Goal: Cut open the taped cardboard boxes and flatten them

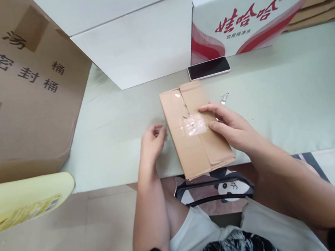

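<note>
A flattened brown cardboard box [189, 151], with clear tape [194, 125] across its middle seam, lies tilted near the table's front edge and juts a little past it. My right hand [231, 127] grips its right side, thumb and forefinger on top, the other fingers hidden. Just beyond those fingers a small silvery metal piece [224, 99] pokes out; its kind is unclear. To the left of the box, slightly apart from it, my left hand [153, 141] is closed, fingers curled toward the thumb. Whether anything is pinched there cannot be made out.
A pink-edged phone [208, 68] lies beyond the cardboard, before a white-and-red water carton [240, 23] and a plain white box [142, 43]. At left stands a large brown carton [26, 118], with a pale yellow container [26, 195] in front. Folded cardboard [320, 5] is stacked far right.
</note>
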`<action>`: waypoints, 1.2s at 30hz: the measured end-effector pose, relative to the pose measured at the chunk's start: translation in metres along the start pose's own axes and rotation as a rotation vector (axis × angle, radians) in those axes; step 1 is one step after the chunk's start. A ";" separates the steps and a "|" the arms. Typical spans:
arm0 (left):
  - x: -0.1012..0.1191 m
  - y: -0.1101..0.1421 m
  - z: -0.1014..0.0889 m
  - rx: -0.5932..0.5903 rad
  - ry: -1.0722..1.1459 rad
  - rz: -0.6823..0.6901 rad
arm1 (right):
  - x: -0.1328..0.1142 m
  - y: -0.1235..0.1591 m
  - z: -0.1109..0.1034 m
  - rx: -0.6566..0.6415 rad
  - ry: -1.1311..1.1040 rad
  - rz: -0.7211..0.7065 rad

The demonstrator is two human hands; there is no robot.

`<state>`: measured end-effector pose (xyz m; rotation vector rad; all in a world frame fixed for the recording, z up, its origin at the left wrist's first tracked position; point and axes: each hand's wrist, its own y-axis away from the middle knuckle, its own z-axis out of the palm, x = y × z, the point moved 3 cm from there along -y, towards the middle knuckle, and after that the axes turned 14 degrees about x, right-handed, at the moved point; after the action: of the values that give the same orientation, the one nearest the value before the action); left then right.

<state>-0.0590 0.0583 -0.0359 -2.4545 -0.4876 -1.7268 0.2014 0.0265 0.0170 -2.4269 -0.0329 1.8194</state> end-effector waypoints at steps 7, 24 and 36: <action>0.027 0.012 -0.012 0.148 0.272 0.600 | 0.005 0.006 0.008 -0.218 0.090 -0.206; 0.037 0.024 -0.004 0.018 -0.008 0.743 | 0.051 -0.028 -0.028 -0.056 1.095 0.279; 0.039 0.026 -0.003 0.015 -0.006 0.717 | 0.047 -0.030 -0.030 0.212 0.712 0.076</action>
<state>-0.0415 0.0409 0.0042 -2.2108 0.3497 -1.3870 0.2452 0.0584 -0.0168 -2.7753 0.2942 0.8286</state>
